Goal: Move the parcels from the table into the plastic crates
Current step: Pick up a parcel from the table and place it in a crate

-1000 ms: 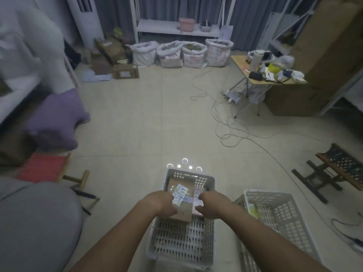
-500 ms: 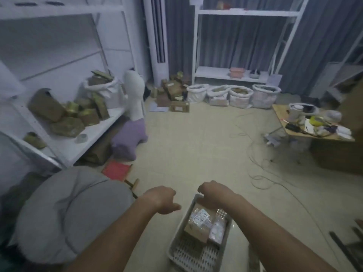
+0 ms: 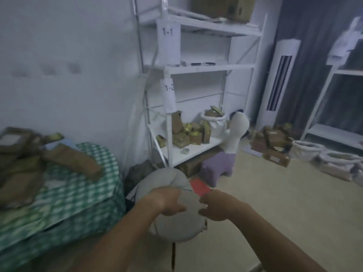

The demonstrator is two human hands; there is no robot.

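Note:
Several brown parcels lie piled on a table under a green checked cloth at the left. My left hand and my right hand hang in front of me over a grey cushioned seat, both with loosely curled fingers and holding nothing. The plastic crates are out of view.
A white shelf rack labelled 1-1 and 1-2 stands ahead with more parcels on its low shelf. A purple stool, a red stool, a floor parcel pile, white sacks and a standing air conditioner are to the right.
I let go of the parcel, which stayed in the crate. My view swung up and left from the crates to the table and shelf. Both hands lifted away with nothing in them.

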